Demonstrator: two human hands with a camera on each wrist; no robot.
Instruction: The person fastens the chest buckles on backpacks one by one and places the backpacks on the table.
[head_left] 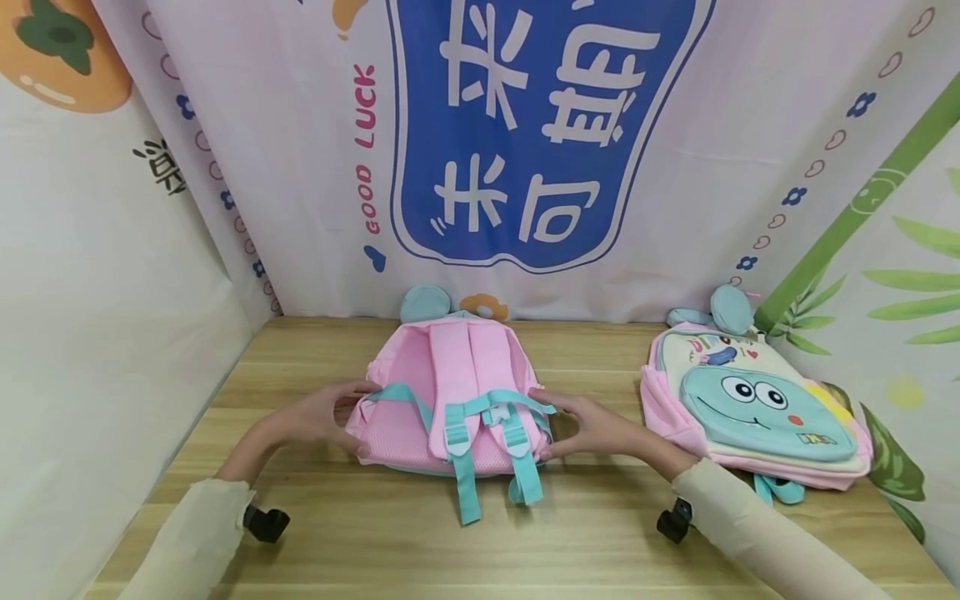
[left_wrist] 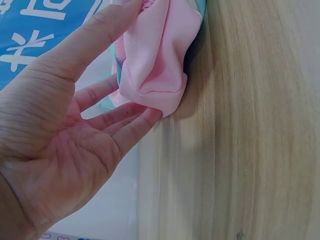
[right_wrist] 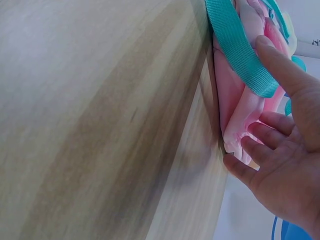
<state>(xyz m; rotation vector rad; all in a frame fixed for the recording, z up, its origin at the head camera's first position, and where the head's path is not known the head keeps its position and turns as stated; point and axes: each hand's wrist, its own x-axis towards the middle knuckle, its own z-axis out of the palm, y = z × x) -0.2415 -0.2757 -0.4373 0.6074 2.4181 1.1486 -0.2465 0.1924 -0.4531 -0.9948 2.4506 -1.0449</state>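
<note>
A pink backpack [head_left: 420,375] lies face down in the middle of the wooden table [head_left: 600,533], its pink shoulder straps and teal webbing [head_left: 465,467] facing up. My left hand [head_left: 352,417] touches its lower left side. In the left wrist view the thumb lies over the pink fabric [left_wrist: 155,65] and straight fingers [left_wrist: 142,120] touch the fold's edge. My right hand [head_left: 546,425] brackets the lower right side. The right wrist view shows its thumb by a teal strap [right_wrist: 235,45] and its fingers [right_wrist: 260,130] against the bag's edge [right_wrist: 227,85].
A second backpack [head_left: 750,400], cream and pink with a teal cartoon face, lies at the table's right. Printed cloth backdrops [head_left: 540,133] close off the back and both sides. Bare wood lies in front of the pink bag.
</note>
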